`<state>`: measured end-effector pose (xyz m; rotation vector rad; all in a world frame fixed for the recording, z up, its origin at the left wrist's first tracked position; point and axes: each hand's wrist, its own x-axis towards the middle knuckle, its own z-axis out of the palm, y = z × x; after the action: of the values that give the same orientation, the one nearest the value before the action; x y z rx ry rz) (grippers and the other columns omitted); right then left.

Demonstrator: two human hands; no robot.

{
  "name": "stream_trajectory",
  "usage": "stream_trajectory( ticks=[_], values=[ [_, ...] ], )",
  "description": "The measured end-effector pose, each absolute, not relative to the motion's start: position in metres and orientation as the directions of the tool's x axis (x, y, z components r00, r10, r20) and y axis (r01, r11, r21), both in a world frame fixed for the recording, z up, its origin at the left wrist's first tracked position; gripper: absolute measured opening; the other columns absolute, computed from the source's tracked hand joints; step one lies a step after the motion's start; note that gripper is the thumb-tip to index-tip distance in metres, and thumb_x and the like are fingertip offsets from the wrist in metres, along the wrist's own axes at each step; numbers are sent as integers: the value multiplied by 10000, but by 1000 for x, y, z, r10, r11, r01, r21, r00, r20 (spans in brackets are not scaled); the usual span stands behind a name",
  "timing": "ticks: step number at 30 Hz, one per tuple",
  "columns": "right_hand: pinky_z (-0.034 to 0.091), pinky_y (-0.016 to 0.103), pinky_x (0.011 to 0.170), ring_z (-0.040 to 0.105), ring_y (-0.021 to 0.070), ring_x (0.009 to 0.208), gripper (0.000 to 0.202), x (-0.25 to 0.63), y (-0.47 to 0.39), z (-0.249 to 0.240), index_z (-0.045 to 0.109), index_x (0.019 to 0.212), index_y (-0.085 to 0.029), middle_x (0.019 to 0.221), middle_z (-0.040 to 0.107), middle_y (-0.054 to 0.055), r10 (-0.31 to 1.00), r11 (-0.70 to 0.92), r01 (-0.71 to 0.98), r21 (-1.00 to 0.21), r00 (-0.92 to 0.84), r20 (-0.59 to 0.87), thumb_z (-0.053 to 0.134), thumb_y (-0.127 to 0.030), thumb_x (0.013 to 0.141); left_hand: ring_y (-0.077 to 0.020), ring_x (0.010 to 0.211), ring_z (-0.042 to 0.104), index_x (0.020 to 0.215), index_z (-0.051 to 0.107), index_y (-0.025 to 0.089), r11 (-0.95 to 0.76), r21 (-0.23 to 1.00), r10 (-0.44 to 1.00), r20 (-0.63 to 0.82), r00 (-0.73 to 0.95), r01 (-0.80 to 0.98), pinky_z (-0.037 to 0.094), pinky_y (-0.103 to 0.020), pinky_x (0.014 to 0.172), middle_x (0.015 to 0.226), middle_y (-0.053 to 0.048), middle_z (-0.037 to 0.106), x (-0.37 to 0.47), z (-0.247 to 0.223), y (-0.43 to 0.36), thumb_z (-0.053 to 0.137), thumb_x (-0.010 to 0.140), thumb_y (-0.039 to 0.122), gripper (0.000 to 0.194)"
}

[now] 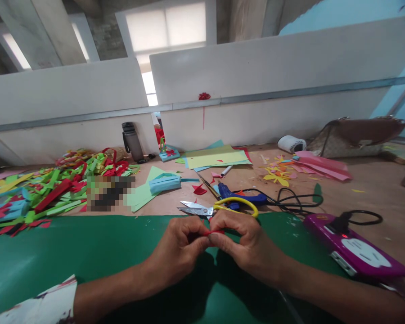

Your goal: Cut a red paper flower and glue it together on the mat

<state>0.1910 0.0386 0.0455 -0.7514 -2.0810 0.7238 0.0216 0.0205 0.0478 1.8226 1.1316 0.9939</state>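
Both hands meet over the green mat (97, 247), fingertips nearly touching. My left hand (182, 245) is closed in a pinch on a small red paper piece (213, 232). From the other side my right hand (241, 238) pinches the same red piece, most of which the fingers cover. Just beyond the hands lie scissors (197, 209) with yellow handles, blades apart and pointing left. A blue glue gun (239, 196) rests behind the scissors. Loose red paper scraps (199, 190) lie farther back.
At left is a heap of green and red paper strips (64, 184). A dark bottle (131, 141) stands by the white partition (256, 67). Yellow paper sheets (216, 157) lie at the back. On the right are a purple power strip (354, 247) with black cord and a brown handbag (357, 135).
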Motion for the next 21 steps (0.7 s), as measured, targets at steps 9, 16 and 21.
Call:
stream_trajectory(
  ticks=[9,16,21],
  values=[
    [395,259,637,525,136,666,151,192,39,47,571,700,-167,694,564,-3,674,694,201,-692,-521,524,518,-118,832,-120,593,457,632,645,118,-265,930,936,185,298,253,339,-232,554,585,-3,524,19,51,20,624,733,266,181],
    [392,250,642,520,130,671,163,194,42,48,572,701,-170,695,556,-7,672,686,171,-707,-523,525,516,-144,852,-117,581,433,641,622,120,-204,947,953,134,271,250,325,-238,543,593,-1,512,13,60,17,605,722,253,157],
    [370,235,586,483,113,607,173,194,43,48,555,683,-169,643,513,-28,696,670,215,-711,-516,499,519,-127,846,-109,574,409,669,635,113,-212,944,951,140,276,251,317,-235,541,588,6,491,10,58,22,605,730,275,176]
  ],
)
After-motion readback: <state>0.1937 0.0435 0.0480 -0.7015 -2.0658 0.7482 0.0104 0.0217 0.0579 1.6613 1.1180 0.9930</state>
